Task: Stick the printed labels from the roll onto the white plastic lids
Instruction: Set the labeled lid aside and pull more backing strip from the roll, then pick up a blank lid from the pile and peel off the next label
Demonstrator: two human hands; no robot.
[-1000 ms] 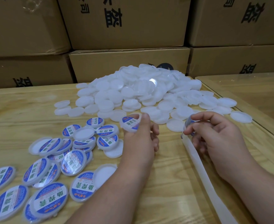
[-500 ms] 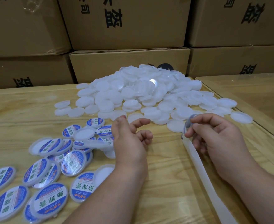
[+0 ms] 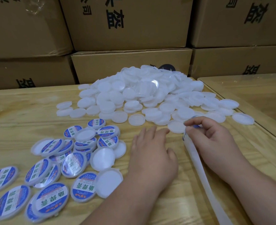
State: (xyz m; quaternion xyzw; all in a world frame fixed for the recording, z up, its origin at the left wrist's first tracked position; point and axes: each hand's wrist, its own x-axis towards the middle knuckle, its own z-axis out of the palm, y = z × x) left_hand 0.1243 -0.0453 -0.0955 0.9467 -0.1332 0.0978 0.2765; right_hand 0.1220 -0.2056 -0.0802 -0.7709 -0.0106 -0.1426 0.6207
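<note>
White backing strip point(image 3: 204, 174) runs lengthwise from the pinching right hand point(image 3: 210, 143) toward the camera; left hand point(image 3: 150, 153) lies spread, empty, fingers toward the plain lids point(image 3: 142, 93).

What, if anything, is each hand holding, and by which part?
The left hand holds nothing; its fingers are straight. The right hand pinches the label strip at its upper end, where a blue label shows.

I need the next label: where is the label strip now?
In the head view, the label strip lies right of centre on the table, its top end pinched by the right hand.
</note>
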